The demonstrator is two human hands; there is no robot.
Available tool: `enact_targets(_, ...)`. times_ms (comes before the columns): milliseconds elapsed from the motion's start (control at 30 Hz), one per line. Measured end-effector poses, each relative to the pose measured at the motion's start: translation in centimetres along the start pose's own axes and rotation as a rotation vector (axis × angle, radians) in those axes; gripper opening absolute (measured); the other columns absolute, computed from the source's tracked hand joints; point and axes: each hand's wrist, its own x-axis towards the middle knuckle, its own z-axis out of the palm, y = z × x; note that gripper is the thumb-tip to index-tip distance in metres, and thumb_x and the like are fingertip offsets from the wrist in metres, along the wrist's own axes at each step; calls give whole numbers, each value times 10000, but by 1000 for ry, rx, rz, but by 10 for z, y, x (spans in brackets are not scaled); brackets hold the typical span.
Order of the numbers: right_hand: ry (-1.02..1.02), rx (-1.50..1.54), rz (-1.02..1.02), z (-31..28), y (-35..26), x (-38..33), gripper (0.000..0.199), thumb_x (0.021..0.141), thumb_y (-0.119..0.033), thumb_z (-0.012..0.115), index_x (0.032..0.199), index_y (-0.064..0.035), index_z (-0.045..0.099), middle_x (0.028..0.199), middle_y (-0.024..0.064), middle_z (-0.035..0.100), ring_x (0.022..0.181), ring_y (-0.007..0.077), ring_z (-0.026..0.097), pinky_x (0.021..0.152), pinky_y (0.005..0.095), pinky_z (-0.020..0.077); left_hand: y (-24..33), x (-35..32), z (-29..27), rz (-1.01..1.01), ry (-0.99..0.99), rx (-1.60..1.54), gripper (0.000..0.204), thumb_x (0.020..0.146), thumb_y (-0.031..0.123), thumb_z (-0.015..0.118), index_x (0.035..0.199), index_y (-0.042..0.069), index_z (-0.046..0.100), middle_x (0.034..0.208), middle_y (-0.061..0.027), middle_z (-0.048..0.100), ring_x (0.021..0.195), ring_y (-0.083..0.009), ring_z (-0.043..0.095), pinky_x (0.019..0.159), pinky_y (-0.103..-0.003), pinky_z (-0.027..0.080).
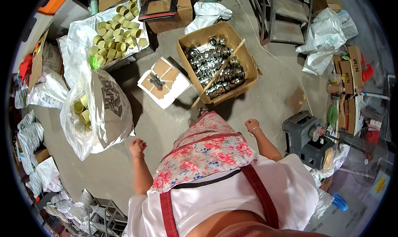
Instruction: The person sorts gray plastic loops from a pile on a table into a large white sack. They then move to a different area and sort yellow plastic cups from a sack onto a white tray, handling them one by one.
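My left hand (137,148) hangs beside the apron, slightly blurred, its fingers curled with nothing visible in them. Out to the other side, my right hand (251,125) is closed in a loose fist, a bracelet at the wrist; it touches nothing. Closest to the left hand is a clear plastic-lined white sack (112,129) holding several pale yellow-green cups (78,107). In front of me stands an open cardboard box (182,54) full of shiny metal pieces (215,67), with a wooden stick (222,71) lying across it.
Many more cups (112,40) lie heaped on a white-covered surface at the far left. A white foam block (166,103) with cardboard stands beside the box. At right are a grey machine (304,133), metal steps (288,31), white sacks (325,34) and a cable (275,56) on the floor.
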Motion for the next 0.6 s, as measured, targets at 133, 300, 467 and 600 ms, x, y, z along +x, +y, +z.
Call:
enact_targets(133, -29, 68, 147, -10, -2, 72, 190, 752, -195, 560, 740, -23, 640, 600, 86, 597, 476, 177, 571, 454, 293, 493, -55, -16, 1, 2, -137, 337, 201, 775, 206, 594, 796, 6, 602, 703, -87, 623, 622, -192, 618, 546, -305, 513)
enact_targets(300, -7, 306, 116, -47, -81, 96, 194, 768, -181, 546, 758, -8, 632, 609, 84, 591, 469, 162, 557, 457, 300, 490, -118, 14, -28, 71, 48, 961, 250, 729, 246, 629, 726, -4, 639, 704, -98, 654, 649, -187, 635, 590, -298, 517)
enact_targets(467, -27, 226, 94, -52, -86, 116, 191, 777, -185, 558, 771, -8, 630, 614, 84, 592, 484, 162, 560, 465, 301, 490, 4, -39, 59, -92, 17, 369, 243, 780, 175, 590, 941, -4, 561, 774, -124, 614, 627, -217, 617, 535, -316, 511)
enact_targets(600, -172, 187, 184, -27, -58, 111, 178, 776, -186, 572, 752, -17, 622, 616, 80, 587, 505, 160, 562, 464, 303, 492, 13, -17, 60, -77, -75, 65, 252, 811, 151, 572, 986, -15, 501, 789, -118, 584, 597, -210, 600, 501, -311, 504)
